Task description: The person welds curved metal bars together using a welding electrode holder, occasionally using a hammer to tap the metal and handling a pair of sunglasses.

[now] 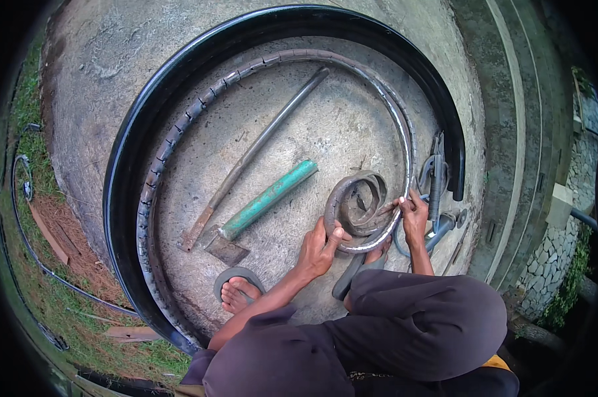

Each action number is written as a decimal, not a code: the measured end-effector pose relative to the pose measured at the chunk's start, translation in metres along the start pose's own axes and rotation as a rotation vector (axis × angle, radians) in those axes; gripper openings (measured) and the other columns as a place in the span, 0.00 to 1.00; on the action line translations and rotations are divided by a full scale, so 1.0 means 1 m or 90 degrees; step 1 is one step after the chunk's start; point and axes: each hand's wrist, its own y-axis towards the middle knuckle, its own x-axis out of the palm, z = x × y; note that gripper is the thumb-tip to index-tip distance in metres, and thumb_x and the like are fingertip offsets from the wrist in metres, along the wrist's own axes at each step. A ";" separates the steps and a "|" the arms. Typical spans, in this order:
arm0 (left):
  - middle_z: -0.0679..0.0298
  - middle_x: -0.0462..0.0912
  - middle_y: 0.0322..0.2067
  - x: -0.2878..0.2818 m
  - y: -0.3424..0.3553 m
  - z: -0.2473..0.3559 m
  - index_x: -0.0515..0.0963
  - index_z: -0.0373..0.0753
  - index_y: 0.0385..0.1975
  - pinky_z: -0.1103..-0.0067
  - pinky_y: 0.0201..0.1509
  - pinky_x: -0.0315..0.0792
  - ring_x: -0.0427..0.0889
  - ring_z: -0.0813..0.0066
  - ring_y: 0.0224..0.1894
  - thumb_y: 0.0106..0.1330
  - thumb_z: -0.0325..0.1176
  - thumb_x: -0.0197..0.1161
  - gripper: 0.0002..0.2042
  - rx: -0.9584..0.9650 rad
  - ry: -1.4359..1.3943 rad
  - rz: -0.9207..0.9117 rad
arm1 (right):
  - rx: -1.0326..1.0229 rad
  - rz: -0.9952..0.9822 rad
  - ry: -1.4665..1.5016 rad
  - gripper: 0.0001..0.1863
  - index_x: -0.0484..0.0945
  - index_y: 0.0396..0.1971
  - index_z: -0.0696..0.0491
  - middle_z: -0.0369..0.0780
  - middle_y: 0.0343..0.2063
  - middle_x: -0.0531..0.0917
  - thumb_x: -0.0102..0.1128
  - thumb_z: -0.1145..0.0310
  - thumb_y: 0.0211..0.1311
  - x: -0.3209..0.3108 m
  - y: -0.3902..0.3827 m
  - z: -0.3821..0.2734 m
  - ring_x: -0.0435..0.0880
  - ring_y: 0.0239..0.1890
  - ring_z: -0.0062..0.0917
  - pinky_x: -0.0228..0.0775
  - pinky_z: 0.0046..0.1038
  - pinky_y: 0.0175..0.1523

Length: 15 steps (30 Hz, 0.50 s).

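A long, grey-brown metal strip (235, 77) with notches along its outer edge runs in a wide arc and winds into a tight coil near my feet. My left hand (322, 248) is closed on the coil's left side, its thumb pressed against the bright edge. On the right, my right hand (414, 217) pinches the strip where it curves into the coil. A big black curved channel (135, 126) surrounds most of the arc, apart from both hands. Just right of my right hand is a dark-handled tool (436, 192), its kind unclear.
Inside the arc, a long metal bar (262, 149) with a flat rusty end lies beside a green pipe-like handle (269, 200) with a metal blade. A blue tool like a pump (441, 231) is at right. Grass (156, 357) and a concrete step (510, 132) border the slab.
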 end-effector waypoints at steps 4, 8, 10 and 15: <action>0.52 0.86 0.29 0.003 0.000 0.008 0.71 0.33 0.47 0.66 0.43 0.76 0.87 0.58 0.38 0.76 0.45 0.50 0.18 -0.008 0.025 0.012 | -0.008 0.007 0.030 0.28 0.70 0.61 0.66 0.39 0.30 0.86 0.63 0.69 0.65 -0.001 0.002 0.009 0.81 0.34 0.16 0.69 0.19 0.43; 0.50 0.85 0.28 -0.004 -0.003 0.014 0.73 0.34 0.44 0.65 0.40 0.76 0.86 0.53 0.34 0.74 0.46 0.53 0.18 -0.034 0.184 0.016 | -0.003 -0.018 0.070 0.29 0.70 0.61 0.68 0.39 0.31 0.86 0.64 0.68 0.65 -0.001 0.003 0.004 0.81 0.34 0.16 0.70 0.19 0.43; 0.49 0.85 0.27 -0.014 -0.004 0.032 0.74 0.35 0.43 0.64 0.39 0.76 0.86 0.51 0.32 0.73 0.47 0.54 0.18 -0.096 0.316 -0.003 | -0.007 -0.020 0.113 0.29 0.70 0.60 0.68 0.39 0.30 0.86 0.64 0.67 0.65 -0.002 0.004 0.009 0.80 0.33 0.16 0.69 0.19 0.42; 0.53 0.84 0.27 -0.030 -0.003 0.085 0.76 0.37 0.43 0.65 0.37 0.76 0.85 0.56 0.31 0.67 0.38 0.65 0.12 0.092 0.602 0.183 | 0.021 -0.056 0.272 0.29 0.69 0.61 0.67 0.39 0.30 0.85 0.64 0.68 0.65 -0.006 0.006 0.005 0.80 0.29 0.16 0.70 0.19 0.36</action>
